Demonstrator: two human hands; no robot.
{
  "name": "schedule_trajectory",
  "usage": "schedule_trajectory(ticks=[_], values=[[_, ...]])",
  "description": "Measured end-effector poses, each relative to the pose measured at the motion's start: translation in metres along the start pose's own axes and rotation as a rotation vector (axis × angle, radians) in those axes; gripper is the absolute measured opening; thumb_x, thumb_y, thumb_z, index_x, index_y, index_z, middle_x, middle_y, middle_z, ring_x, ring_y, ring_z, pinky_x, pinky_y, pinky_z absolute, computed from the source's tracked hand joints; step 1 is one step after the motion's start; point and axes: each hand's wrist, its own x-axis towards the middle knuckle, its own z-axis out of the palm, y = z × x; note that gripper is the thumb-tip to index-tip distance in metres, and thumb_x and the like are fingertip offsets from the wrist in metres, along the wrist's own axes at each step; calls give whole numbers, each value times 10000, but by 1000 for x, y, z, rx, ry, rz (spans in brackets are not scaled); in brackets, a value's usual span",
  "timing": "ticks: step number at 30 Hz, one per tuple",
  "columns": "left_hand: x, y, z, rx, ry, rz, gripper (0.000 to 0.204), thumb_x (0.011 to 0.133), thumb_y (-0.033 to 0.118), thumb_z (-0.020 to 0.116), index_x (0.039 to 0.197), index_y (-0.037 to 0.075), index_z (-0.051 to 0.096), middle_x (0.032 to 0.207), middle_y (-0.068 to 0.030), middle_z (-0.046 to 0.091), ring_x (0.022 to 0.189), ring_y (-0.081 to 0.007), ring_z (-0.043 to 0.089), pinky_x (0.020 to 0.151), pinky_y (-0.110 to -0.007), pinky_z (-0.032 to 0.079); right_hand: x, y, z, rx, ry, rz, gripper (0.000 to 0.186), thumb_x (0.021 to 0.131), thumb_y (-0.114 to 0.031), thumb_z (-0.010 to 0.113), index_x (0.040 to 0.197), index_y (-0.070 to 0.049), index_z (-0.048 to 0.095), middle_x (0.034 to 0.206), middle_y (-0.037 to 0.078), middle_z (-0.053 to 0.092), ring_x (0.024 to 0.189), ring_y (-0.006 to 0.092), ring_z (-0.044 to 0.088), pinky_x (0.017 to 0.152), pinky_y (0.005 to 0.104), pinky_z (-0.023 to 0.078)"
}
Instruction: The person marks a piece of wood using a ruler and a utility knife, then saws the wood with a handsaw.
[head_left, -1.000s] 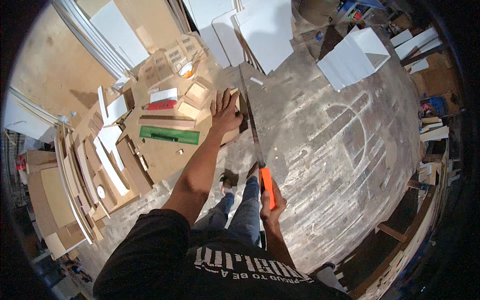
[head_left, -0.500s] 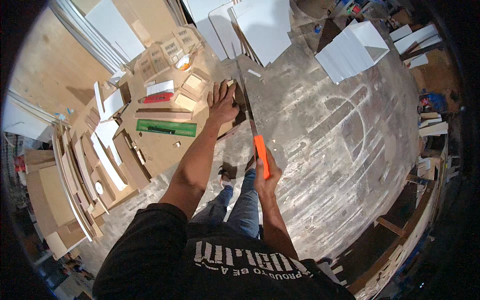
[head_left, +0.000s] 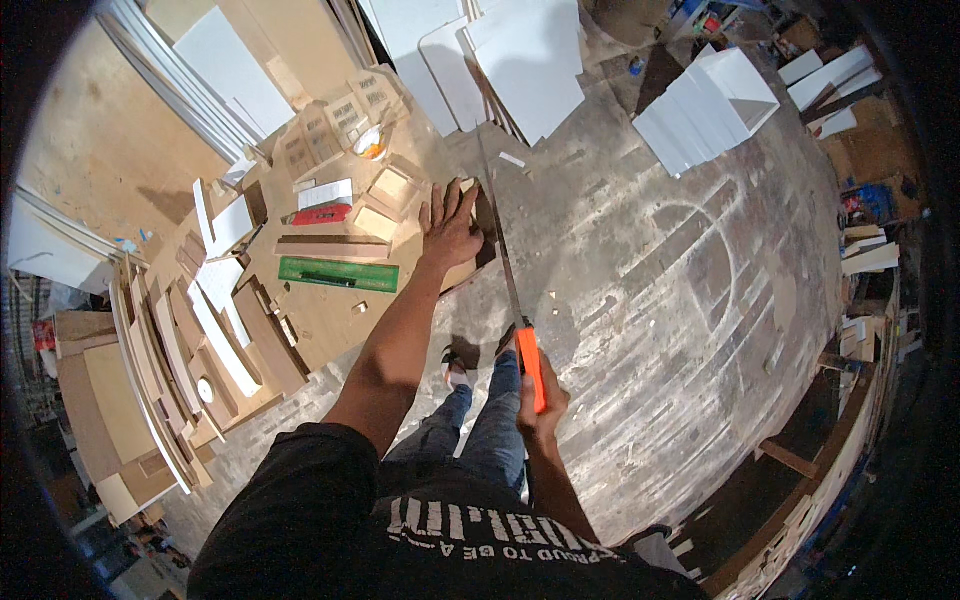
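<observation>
My left hand [head_left: 453, 228] lies with its fingers spread on a wooden piece at the right edge of the wooden worktable [head_left: 320, 335]. Most of that piece is hidden under the palm. My right hand [head_left: 545, 400] grips the orange handle of a hand saw [head_left: 509, 262]. Its long thin blade points away from me, alongside the table edge and just right of my left hand. Whether the teeth touch the wood is unclear. Left of my hand lie pale wood blocks [head_left: 376, 223], a brown wood strip [head_left: 333, 247], a flat green strip [head_left: 322, 272] and a red tool [head_left: 322, 214].
White panels [head_left: 535, 75] lean beyond the table, and a white box [head_left: 700, 110] stands on the concrete floor [head_left: 640, 280]. Wood and white strips [head_left: 222, 330] crowd the table's left end. A dark wooden frame [head_left: 790, 455] lies at lower right.
My right hand has drawn the saw back toward me, so the handle sits lower in view. My left hand stays on the wooden piece; the whole view has shifted slightly.
</observation>
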Motion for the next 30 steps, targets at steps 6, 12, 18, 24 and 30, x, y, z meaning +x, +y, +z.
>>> schedule_trajectory(ticks=[6, 12, 18, 24, 30], values=[[5, 10, 7, 27, 3, 27, 911, 810, 332, 682, 1586, 287, 207, 1677, -45, 79, 1543, -345, -22, 1222, -547, 10, 43, 13, 24, -69, -56, 116, 460, 1004, -302, 548, 1295, 50, 600, 1055, 178, 713, 985, 227, 688, 852, 338, 532], [3, 2, 7, -24, 49, 59, 929, 787, 314, 700, 1579, 297, 214, 1668, -53, 98, 1538, -359, 1, 1219, -557, 33, 34, 8, 15, 5, -18, 152, 426, 997, -296, 568, 1275, 21, 627, 958, 125, 684, 820, 171, 623, 736, 325, 508], [0, 8, 1, -28, -15, 20, 910, 794, 312, 686, 1576, 291, 221, 1671, -53, 92, 1539, -350, -3, 1218, -553, 26, 12, 14, 16, 14, 67, 5, 442, 992, -285, 567, 1303, 27, 611, 1070, 156, 706, 938, 214, 665, 832, 341, 521], [2, 14, 14, -25, 23, 0, 903, 807, 293, 656, 1588, 266, 205, 1682, -74, 56, 1544, -343, -25, 1221, -540, 17, 41, 14, 15, -105, -9, 105, 428, 981, -256, 584, 1292, 35, 616, 1188, 190, 698, 1108, 268, 667, 959, 374, 499], [-1, 0, -2, -16, -25, 11, 901, 820, 316, 658, 1592, 302, 193, 1683, -50, 64, 1545, -338, -35, 1219, -543, -2, 3, -1, 5, -4, -7, 99, 441, 965, -270, 602, 1312, 3, 613, 1016, 160, 724, 854, 197, 677, 758, 357, 535]])
